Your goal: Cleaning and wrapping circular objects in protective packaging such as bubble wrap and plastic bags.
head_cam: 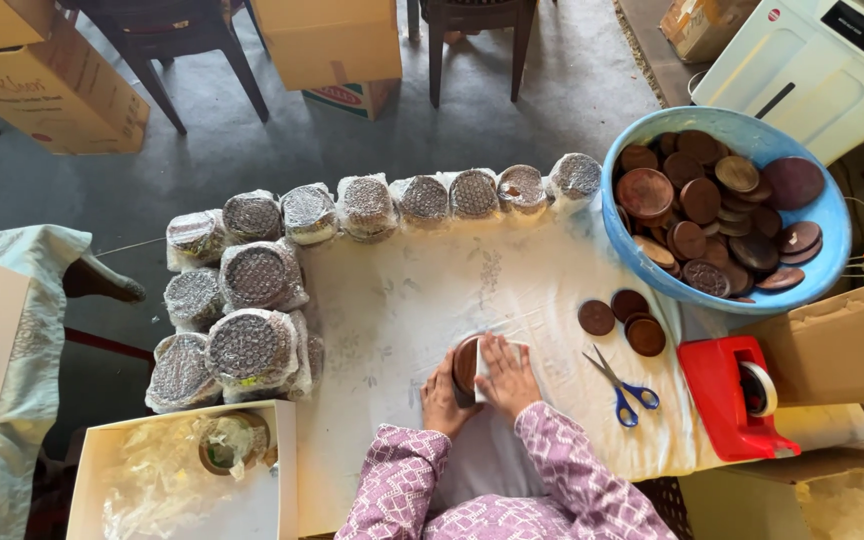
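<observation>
Head view: we hold a brown disc [466, 364] on edge, left hand [442, 397] gripping it, right hand [508, 377] flat on white wrap [512, 352]; scissors [624, 388] nearby.

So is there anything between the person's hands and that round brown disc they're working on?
Nothing visible. The left hand cups the brown disc directly, and the right hand presses a white sheet against its other side. The scissors lie apart, to the right.
</observation>
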